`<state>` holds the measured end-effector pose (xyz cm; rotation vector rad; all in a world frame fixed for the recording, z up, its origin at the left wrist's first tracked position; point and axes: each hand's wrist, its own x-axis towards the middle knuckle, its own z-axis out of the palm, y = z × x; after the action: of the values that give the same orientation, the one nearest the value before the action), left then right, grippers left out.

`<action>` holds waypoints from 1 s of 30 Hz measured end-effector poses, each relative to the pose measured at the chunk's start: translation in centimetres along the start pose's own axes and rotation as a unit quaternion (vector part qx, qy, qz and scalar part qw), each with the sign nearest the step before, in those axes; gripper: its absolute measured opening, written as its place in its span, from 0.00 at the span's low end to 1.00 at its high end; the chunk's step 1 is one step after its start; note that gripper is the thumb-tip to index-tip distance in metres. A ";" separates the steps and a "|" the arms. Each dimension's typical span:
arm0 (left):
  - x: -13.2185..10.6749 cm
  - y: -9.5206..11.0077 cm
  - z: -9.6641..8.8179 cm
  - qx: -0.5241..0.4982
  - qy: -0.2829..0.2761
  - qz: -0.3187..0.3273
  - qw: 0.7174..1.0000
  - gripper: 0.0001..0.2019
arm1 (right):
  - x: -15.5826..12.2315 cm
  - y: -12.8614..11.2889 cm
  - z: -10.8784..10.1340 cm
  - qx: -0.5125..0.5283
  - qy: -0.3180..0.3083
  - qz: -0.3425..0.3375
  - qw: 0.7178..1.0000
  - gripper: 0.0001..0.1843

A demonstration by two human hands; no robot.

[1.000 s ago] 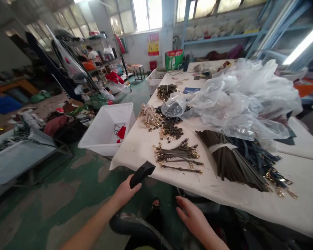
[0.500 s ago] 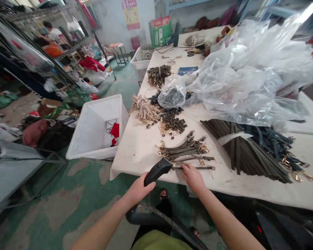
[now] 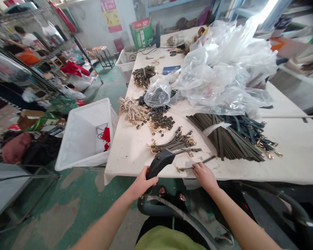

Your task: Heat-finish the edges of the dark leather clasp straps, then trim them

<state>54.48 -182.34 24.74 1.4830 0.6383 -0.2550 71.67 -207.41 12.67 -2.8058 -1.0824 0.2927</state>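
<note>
Head camera, sole view: my left hand [image 3: 142,184] has its fingers clamped round a black handheld scanner [image 3: 160,163], held just over the desk [image 3: 126,156] edge. My right hand [image 3: 205,177] has its fingers closed on a thin strap [image 3: 190,167] with metal clasps. Risk: a careless scanner swing or a snagged clasp could scatter the adjacent strap bundle [image 3: 172,144] or drop pieces to the floor [image 3: 67,198].
</note>
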 end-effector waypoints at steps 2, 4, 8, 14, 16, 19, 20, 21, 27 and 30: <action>-0.3 0.3 1.0 -0.016 0.033 0.003 0.999 0.20 | -0.5 0.4 -0.2 0.025 0.017 -0.007 1.000 0.17; -1.0 0.8 2.0 -0.055 0.068 0.009 0.996 0.19 | -1.1 0.6 -0.6 0.050 0.036 -0.013 0.998 0.19; -2.7 2.1 3.7 -0.187 0.117 0.048 0.974 0.14 | -4.1 0.1 -1.7 0.119 0.073 -0.037 0.990 0.20; -3.2 4.2 6.9 -0.347 0.128 0.118 0.921 0.18 | -11.7 -1.9 -3.3 0.304 -0.042 -0.062 0.950 0.20; -2.7 4.8 8.4 -0.360 0.099 0.116 0.921 0.18 | -13.2 -2.3 -4.9 0.369 -0.089 -0.066 0.923 0.21; -2.0 6.0 11.3 -0.342 0.053 0.105 0.932 0.19 | -14.1 -2.4 -8.4 0.431 -0.112 -0.083 0.891 0.23; -1.9 6.5 12.4 -0.335 0.034 0.101 0.936 0.19 | -14.2 -2.4 -9.6 0.434 -0.105 -0.083 0.891 0.25; -1.9 7.1 13.6 -0.327 0.013 0.100 0.940 0.19 | -14.3 -2.4 -10.7 0.431 -0.083 -0.075 0.896 0.29; -2.8 10.7 18.8 -0.243 -0.108 0.119 0.957 0.20 | -15.3 -1.3 -13.1 0.396 0.004 -0.101 0.913 0.42; -1.8 11.2 18.9 -0.161 -0.110 0.089 0.977 0.25 | -15.9 -0.6 -13.4 0.396 -0.043 -0.121 0.909 0.36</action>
<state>63.50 -200.02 34.48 1.1697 0.3456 -0.1642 62.75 -218.26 27.94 -1.9364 -1.0077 0.6563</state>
